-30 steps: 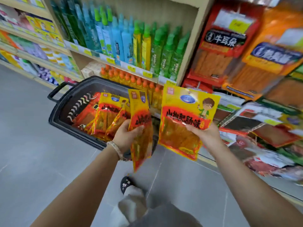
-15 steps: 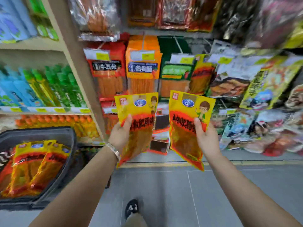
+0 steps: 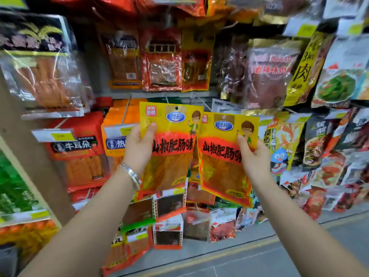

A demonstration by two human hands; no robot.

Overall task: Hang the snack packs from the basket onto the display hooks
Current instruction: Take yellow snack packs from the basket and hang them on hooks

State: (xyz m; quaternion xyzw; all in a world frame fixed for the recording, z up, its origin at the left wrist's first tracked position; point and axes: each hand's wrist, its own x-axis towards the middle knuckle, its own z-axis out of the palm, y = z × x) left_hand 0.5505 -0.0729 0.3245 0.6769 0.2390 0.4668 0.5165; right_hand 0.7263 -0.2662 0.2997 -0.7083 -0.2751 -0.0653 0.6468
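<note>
I hold up two yellow-and-red snack packs side by side in front of the hook wall. My left hand [image 3: 137,146] grips the left snack pack [image 3: 171,144] by its left edge, thumb on the front. My right hand [image 3: 252,156] grips the right snack pack [image 3: 221,156] by its right edge, slightly lower. Each pack has a hang hole at its top. Bare metal display hooks [image 3: 199,98] jut out just above and behind the packs. The basket is out of view.
Hanging snack bags crowd the wall: orange and red packs [image 3: 77,148] at left, dark meat packs [image 3: 265,76] above right, colourful bags [image 3: 323,140] at right. A wooden shelf post [image 3: 26,148] stands left. Grey floor [image 3: 259,260] lies below.
My view swung up and right from the basket to the hook wall. Both hands rose with their packs and now hold them upright and closer to the hooks.
</note>
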